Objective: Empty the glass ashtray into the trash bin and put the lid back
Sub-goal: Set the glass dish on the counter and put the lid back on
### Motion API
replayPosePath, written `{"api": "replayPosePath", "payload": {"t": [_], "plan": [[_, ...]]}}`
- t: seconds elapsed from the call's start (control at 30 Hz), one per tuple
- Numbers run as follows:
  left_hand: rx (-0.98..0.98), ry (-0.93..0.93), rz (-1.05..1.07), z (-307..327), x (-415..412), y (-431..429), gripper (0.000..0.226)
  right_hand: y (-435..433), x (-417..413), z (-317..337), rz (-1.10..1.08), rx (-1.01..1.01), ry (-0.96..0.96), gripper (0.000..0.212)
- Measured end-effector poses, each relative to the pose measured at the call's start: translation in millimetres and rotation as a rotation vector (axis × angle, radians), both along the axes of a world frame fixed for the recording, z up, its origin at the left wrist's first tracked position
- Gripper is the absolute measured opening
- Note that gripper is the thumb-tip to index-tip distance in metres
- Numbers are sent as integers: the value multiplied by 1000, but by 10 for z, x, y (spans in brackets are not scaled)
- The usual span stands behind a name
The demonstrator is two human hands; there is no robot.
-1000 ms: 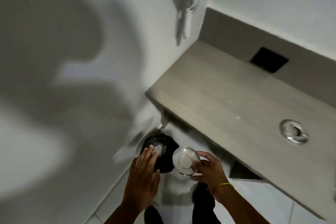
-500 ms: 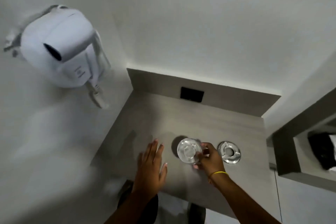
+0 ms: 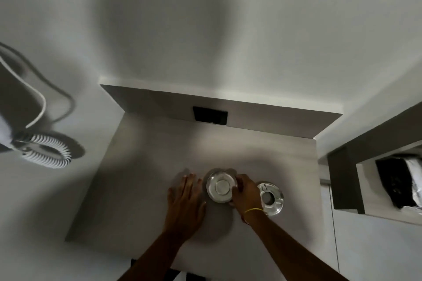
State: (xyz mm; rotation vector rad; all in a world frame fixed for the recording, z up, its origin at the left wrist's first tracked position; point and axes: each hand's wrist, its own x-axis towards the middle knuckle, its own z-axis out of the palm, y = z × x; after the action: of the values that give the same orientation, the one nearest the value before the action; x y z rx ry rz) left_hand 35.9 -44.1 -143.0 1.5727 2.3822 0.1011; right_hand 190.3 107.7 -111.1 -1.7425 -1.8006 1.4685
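**Ashtray down on the desk**

I see the glass ashtray (image 3: pixel 221 186) on the desk (image 3: pixel 141 189), nearer its front edge, my right hand (image 3: pixel 246 191) curled around its right rim. My left hand (image 3: pixel 186 198) lies flat, fingers spread, empty. The metal lid (image 3: pixel 270 199) rests just right of my right hand.

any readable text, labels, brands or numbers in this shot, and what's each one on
None can be read.
Black wall plate: a faint pale mark at its lower right edge, too small and blurred to read.
Dark item in the right-hand niche: no legible print.
Glass ashtray, metal lid, grey counter, coiled cord: no lettering visible.
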Motion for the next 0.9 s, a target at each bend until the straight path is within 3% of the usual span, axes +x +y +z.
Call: {"api": "replayPosePath", "payload": {"t": [0.23, 0.43, 0.53, 0.63, 0.73, 0.9], "plan": [[45, 27, -32, -263, -25, -95, 74, -77, -55, -5, 57, 66, -153, 24], [74, 46, -35, -339, -43, -111, 75, -80, 114, 174, 158, 122, -156, 28], [77, 38, -27, -346, -34, -114, 73, -6, 403, 267, 252, 351, -321, 45], [72, 31, -30, -381, -57, -140, 73, 52, 626, 321, 315, 340, -599, 67], [82, 33, -25, -410, -73, -150, 73, 72, 682, 299, 354, 221, -628, 85], [100, 26, -21, -378, -49, -88, 73, 51, 710, 234, 401, 260, -654, 84]]}}
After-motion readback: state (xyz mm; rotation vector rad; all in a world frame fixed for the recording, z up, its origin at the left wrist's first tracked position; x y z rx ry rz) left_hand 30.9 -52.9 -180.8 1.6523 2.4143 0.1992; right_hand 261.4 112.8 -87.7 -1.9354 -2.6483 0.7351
